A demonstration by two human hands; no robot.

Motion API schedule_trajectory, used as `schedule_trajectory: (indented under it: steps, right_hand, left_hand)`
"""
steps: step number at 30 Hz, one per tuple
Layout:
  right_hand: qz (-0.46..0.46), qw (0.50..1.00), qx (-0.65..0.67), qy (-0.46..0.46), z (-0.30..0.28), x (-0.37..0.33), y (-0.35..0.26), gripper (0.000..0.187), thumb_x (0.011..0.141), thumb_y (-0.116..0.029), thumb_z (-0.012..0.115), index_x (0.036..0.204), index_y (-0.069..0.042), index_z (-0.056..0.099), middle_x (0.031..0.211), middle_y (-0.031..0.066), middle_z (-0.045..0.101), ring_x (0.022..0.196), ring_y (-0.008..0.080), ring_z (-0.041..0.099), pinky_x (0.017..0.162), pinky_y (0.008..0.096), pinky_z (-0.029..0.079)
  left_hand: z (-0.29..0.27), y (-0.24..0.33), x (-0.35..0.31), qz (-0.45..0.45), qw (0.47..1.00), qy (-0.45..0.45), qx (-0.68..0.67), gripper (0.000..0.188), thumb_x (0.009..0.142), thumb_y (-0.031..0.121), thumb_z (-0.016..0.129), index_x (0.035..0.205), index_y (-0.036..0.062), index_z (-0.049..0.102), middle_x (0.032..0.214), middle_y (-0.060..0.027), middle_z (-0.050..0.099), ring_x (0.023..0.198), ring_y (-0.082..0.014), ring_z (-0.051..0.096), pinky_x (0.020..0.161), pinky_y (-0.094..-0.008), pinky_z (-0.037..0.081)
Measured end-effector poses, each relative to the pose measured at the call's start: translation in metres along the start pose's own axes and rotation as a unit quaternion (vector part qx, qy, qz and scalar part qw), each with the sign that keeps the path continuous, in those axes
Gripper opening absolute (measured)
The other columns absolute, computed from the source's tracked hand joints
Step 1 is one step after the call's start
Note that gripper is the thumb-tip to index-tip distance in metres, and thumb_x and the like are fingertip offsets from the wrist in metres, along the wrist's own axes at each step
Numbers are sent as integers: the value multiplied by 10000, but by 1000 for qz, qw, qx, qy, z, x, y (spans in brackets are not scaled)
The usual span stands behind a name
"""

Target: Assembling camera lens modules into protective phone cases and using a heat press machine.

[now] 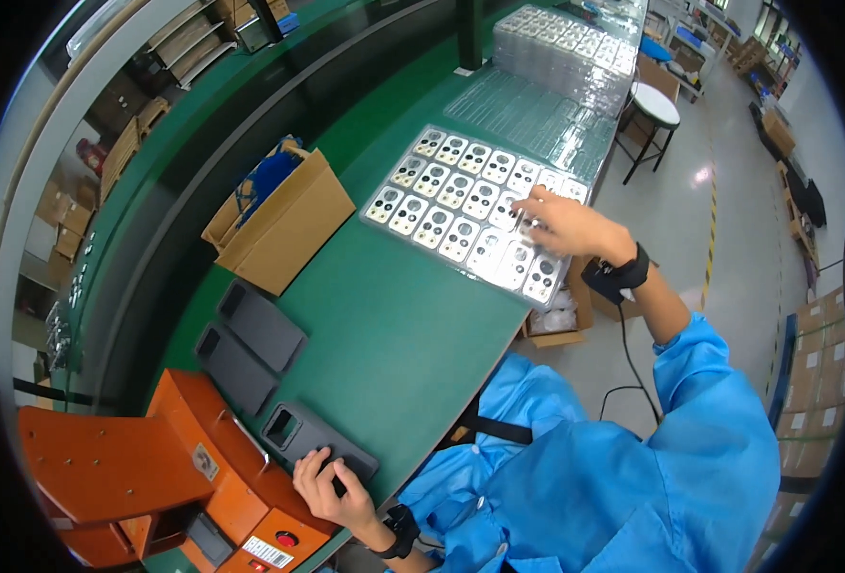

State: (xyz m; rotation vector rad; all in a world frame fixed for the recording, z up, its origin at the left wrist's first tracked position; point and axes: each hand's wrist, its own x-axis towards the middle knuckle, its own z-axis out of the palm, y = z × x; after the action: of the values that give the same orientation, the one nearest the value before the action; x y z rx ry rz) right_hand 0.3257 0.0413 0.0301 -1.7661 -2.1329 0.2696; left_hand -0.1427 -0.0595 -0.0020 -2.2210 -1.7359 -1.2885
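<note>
My left hand [332,492] is at the lower left, its bent fingers and thumb gripping the near end of a dark grey plastic housing [298,430] with a rectangular window. That housing lies on the green table. My right hand [570,224] reaches over a clear blister tray [399,232], fingers apart and pointing down at its right part. In the tray sit rows of white rounded plates [434,227] with dark round spots. What lies right under the right fingertips is hidden. Two more grey housings [262,325] [236,368] lie side by side beyond the left hand.
An orange machine [193,430] with a red button stands at the left beside the housings. A cardboard box [289,224] holding blue material is on the table. Stacked clear trays [561,57] are at the far end. Right of the table are a round stool [654,103] and an open carton [558,339].
</note>
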Motion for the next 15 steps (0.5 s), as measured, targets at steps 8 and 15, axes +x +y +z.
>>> schedule_trajectory:
  steps: [8,15]
  right_hand:
    - [-14,988,96,-124,-15,25,22,206,889,-133,635,1035,-30,532,944,119,516,858,282,559,767,381,451]
    - [-101,987,114,53,-16,15,3,174,909,-146,642,918,16,579,848,101,546,790,259,532,693,346,441]
  left_hand:
    - [-1,3,-4,-25,1000,15,-3,98,846,20,594,763,-28,614,929,-133,680,958,-316,615,870,-407,475]
    - [-8,10,1,-81,989,60,-108,180,882,45,555,735,-54,586,908,-155,670,916,-272,622,816,-354,483]
